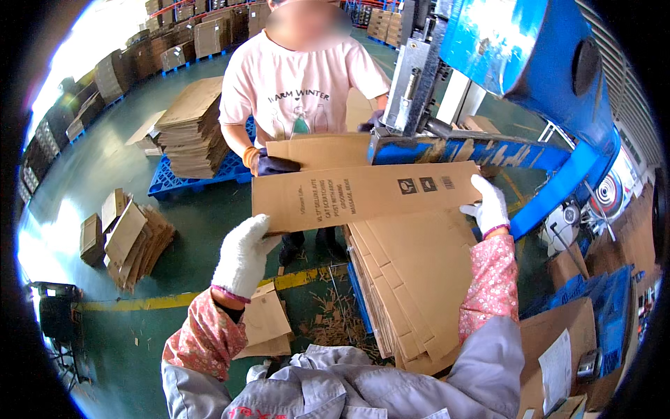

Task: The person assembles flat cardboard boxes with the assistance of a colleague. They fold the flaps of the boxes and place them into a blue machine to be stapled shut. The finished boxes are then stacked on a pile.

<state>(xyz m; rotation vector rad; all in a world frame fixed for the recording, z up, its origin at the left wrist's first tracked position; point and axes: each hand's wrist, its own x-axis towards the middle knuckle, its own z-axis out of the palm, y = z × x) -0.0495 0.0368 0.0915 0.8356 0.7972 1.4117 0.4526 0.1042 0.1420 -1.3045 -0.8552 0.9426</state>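
A flattened cardboard carton (377,199) with black print stretches between my two gloved hands. My left hand (241,255), in a white glove, is closed on its near left corner, the thumb along the top. At the right end, my right hand (488,206), also white-gloved, grips the edge. The carton's far side lies by the blue arm of a machine (467,152). Facing me, a co-worker in a pink T-shirt rests a dark-gloved hand (276,164) at another cardboard piece (321,150) just behind my carton.
Below my carton is a stack of flat cardboard sheets (426,279). Cardboard scraps (335,318) litter the green floor near a yellow line. Further left stand a cardboard pile (192,133) on a blue pallet (164,178) and loose bundles (132,244). The machine's large blue body (488,42) overhangs the right.
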